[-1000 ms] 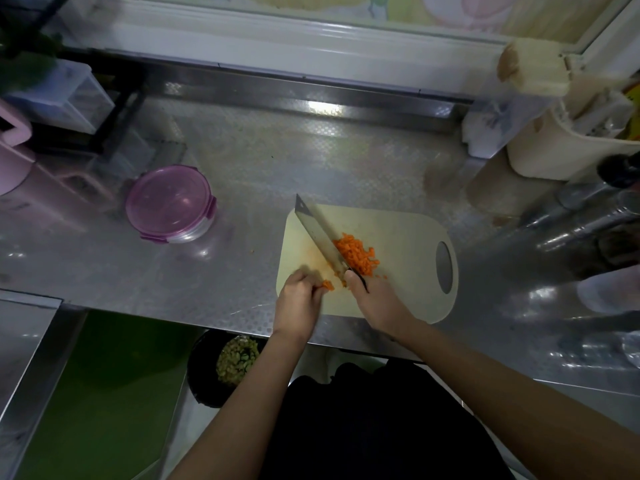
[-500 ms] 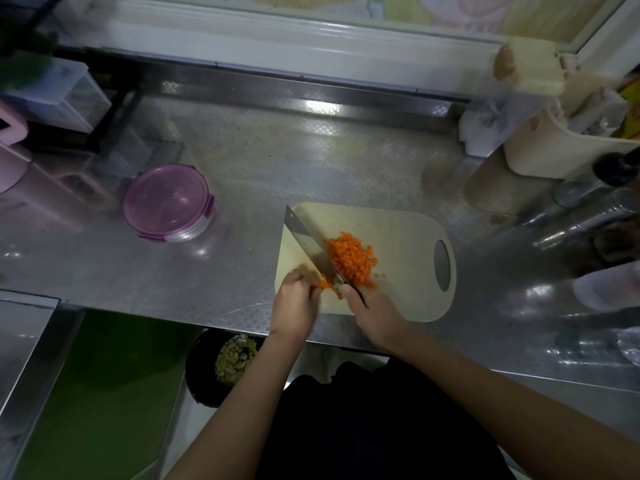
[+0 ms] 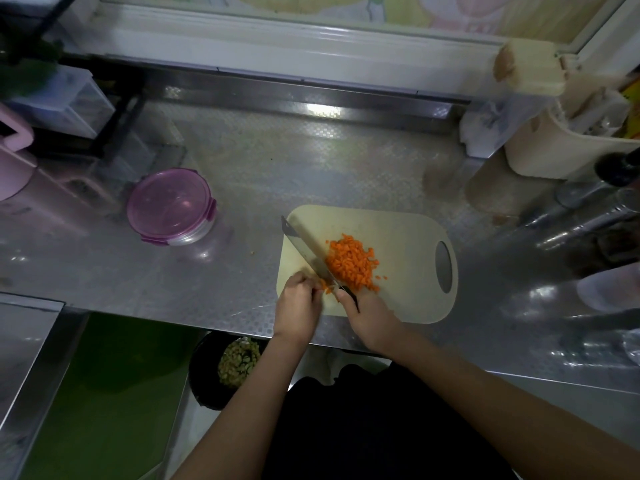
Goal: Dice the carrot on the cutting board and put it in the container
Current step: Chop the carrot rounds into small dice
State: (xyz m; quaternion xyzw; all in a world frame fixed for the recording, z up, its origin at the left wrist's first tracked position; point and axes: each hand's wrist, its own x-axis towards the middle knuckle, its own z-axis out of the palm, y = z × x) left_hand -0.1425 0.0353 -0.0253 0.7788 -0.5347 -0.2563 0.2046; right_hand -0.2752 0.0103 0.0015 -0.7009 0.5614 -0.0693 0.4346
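A cream cutting board (image 3: 408, 237) lies on the steel counter with a pile of diced carrot (image 3: 353, 263) near its middle. My right hand (image 3: 369, 317) grips the dark handle of a cleaver (image 3: 304, 244), whose blade runs up-left along the pile's left side. My left hand (image 3: 298, 306) pinches a small remaining carrot piece (image 3: 325, 285) just left of the blade at the board's near left corner. A round container with a closed pink lid (image 3: 169, 204) stands on the counter to the left of the board.
A beige utensil holder (image 3: 554, 147) and shiny metal items (image 3: 585, 220) crowd the right side. A pink jug (image 3: 14, 161) and a clear box (image 3: 59, 105) stand at far left. Below the counter edge sits a black bin with scraps (image 3: 228, 365).
The cleaver blade has shifted slightly left and back along the pile between chops. My left hand stays at the small carrot piece. The diced pile looks slightly larger.
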